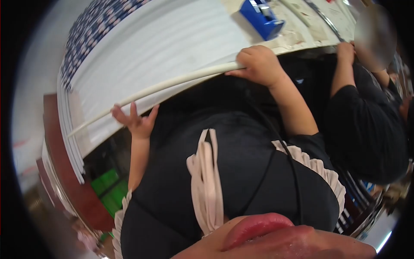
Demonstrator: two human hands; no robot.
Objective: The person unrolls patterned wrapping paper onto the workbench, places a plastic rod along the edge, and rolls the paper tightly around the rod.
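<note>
A long, thin off-white rod [172,82] runs slantwise along the front edge of the table. My right hand [261,64] is closed around its right end. My left hand [137,123] is farther left, palm up with its fingers spread apart. Its fingertips are at the rod's near side, and I cannot tell whether they touch it. The rod's far left end reaches the table's left side. Beneath it lies a broad white sheet [168,45] that covers much of the tabletop.
A blue tape dispenser [263,21] stands beyond my right hand. Dark patterned fabric [92,36] lies along the far left edge. White strips [71,138] hang at the left corner, near a green bin-like object [105,190]. On the right, another person's hand [346,54] is at the table.
</note>
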